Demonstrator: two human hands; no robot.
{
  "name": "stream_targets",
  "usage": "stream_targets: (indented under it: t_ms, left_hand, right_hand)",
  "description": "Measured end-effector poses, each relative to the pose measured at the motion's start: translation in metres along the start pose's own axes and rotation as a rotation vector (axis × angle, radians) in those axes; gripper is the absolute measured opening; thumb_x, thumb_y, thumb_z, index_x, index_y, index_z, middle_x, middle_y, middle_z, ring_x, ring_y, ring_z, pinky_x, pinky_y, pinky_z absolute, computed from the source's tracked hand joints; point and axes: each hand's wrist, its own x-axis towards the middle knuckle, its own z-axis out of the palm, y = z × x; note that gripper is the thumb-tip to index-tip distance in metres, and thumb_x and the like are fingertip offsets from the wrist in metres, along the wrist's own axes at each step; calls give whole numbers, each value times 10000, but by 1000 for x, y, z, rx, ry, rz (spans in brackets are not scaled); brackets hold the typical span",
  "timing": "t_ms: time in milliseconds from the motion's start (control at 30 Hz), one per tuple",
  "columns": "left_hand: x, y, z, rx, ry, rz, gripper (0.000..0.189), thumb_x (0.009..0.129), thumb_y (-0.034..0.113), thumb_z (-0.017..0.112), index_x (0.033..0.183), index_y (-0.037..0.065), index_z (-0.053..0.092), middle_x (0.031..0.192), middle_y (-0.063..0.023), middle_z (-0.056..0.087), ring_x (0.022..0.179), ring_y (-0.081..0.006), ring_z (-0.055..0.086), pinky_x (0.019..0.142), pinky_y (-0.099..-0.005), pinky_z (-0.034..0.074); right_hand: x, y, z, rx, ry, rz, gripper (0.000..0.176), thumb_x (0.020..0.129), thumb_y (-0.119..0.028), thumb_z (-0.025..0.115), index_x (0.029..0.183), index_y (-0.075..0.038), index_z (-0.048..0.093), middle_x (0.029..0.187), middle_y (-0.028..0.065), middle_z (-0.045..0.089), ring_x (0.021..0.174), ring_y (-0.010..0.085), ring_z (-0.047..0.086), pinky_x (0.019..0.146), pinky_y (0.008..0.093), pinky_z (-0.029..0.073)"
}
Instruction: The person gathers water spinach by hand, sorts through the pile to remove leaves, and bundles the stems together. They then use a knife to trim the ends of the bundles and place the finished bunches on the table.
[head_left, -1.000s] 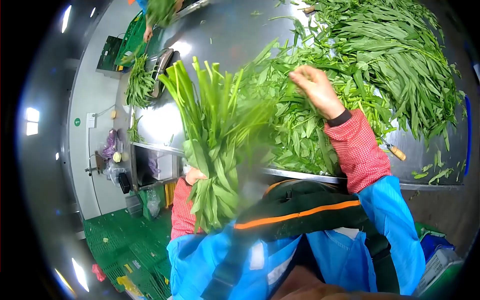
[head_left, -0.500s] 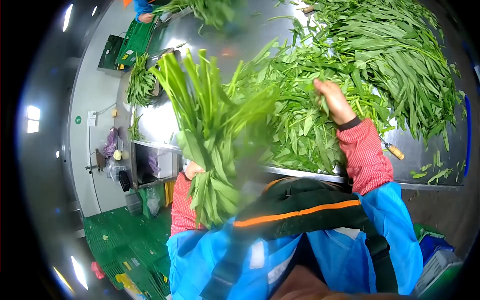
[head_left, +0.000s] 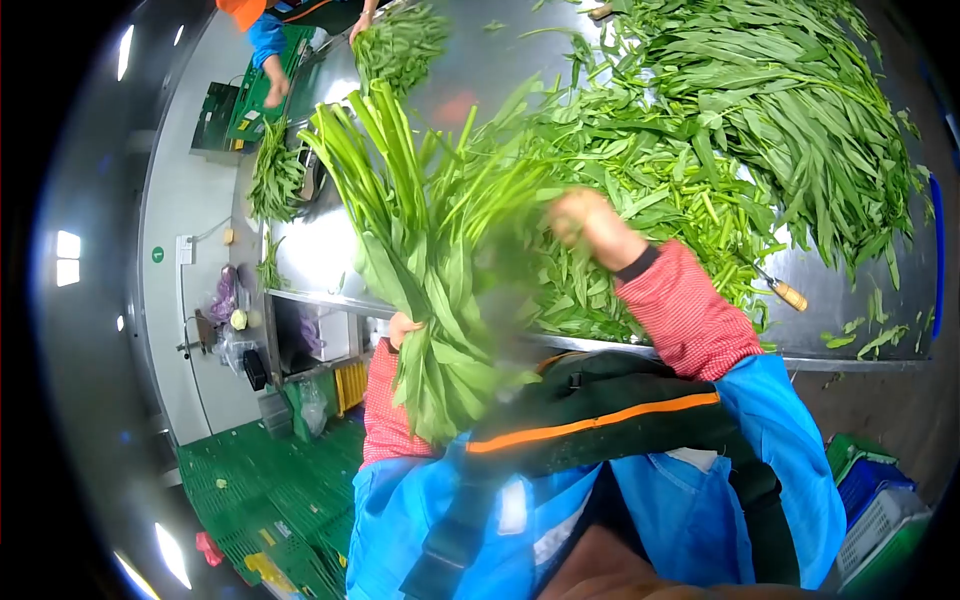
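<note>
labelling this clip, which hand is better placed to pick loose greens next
Probably the right hand: it is nearer the loose greens, though blur hides whether it holds anything; the left hand supports the bunch.

A workroom for vegetables, like part of a small factory.
A big shiny metal tabletop (head_left: 315, 250) has long heaps of leafy greens (head_left: 775, 130) on it, far more than one family eats. A knife (head_left: 790, 295) with a wooden handle lies near them. Another person with a blue sleeve (head_left: 267, 38) is at the other end, next to a bunch of greens (head_left: 400, 45), so people work here together. A green plastic crate (head_left: 265, 95) is over there, and a grey crate (head_left: 875, 530) is at the near right. The wall (head_left: 215, 385) is pale and plain, and bright lights (head_left: 170, 553) shine.
</note>
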Motion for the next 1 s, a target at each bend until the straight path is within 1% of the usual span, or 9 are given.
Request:
stream_targets:
  t_ms: [133, 400, 467, 533, 733, 767, 800, 867, 1000]
  left_hand:
    - [-5, -3, -2, -31, 23, 27, 830, 685, 98, 741, 1419, 40, 359, 1301, -81, 521, 1151, -204, 525, 998, -345, 403]
    - [3, 11, -1, 76, 6, 15, 845, 685, 103, 748, 1428, 41, 351, 1310, -77, 515, 1157, -199, 518, 1001, -340, 397]
    - [6, 19, -2, 168, -3, -22, 848, 685, 104, 750, 1430, 41, 349, 1313, -75, 513, 1159, -198, 517, 1002, -339, 395]
    - [4, 34, 8, 289, 11, -78, 828, 696, 109, 756, 1418, 36, 358, 1320, -72, 506, 1184, -190, 492, 1017, -338, 377]
    - [8, 70, 35, 675, 83, 83, 762, 688, 59, 738, 1365, 1, 393, 1278, -79, 531, 1149, -197, 510, 989, -338, 404]
    - [8, 68, 27, 837, 159, 143, 679, 681, 25, 726, 1308, -2, 467, 1222, -76, 568, 1111, -182, 528, 972, -334, 415]
    - [8, 71, 26, 1045, 189, 220, 610, 682, 22, 726, 1255, -4, 520, 1150, -133, 615, 1085, -232, 579, 946, -340, 442]
    - [8, 77, 19, 1579, 239, 543, 525, 690, 5, 701, 1195, -10, 557, 1058, -200, 635, 1024, -332, 610, 890, -364, 477]
    - [3, 83, -5, 1688, 508, 540, 411, 718, -15, 615, 1126, 16, 582, 890, -187, 616, 806, -389, 605, 698, -430, 502]
  right_hand:
    - [-8, -38, -36, 373, 124, 99, 317, 928, -279, 419, 651, -130, 375, 548, -42, 297, 433, 84, 295, 414, 243, 258]
    - [8, -86, 41, -628, -43, -150, 248, 902, -202, 586, 1047, -1, 586, 791, 21, 602, 649, 112, 557, 595, 245, 467]
    - [23, -71, 45, -955, -222, -115, 392, 887, -306, 622, 1090, 29, 609, 898, 185, 660, 843, 265, 624, 813, 377, 496]
    - [31, -49, 39, -740, -206, -293, 285, 893, -221, 621, 1050, 17, 628, 891, 145, 665, 850, 222, 628, 780, 340, 504]
    - [23, -29, 24, 254, 84, -20, 191, 924, -209, 579, 1027, -52, 613, 854, -1, 617, 735, 100, 591, 677, 258, 487]
    - [41, -24, -18, 121, -122, 89, 164, 918, -229, 587, 972, -75, 597, 828, -9, 609, 677, 97, 568, 625, 263, 474]
    - [39, -32, 6, -23, 357, -125, 142, 916, -234, 590, 909, -93, 576, 760, -8, 589, 572, 100, 509, 551, 266, 442]
    - [48, -31, -42, 348, 108, -107, 174, 934, -256, 566, 916, -83, 562, 757, 11, 583, 551, 113, 478, 521, 261, 419]
    - [40, -54, 16, 13, 101, -40, 196, 982, -257, 464, 990, -78, 542, 801, 10, 580, 608, 120, 526, 525, 243, 423]
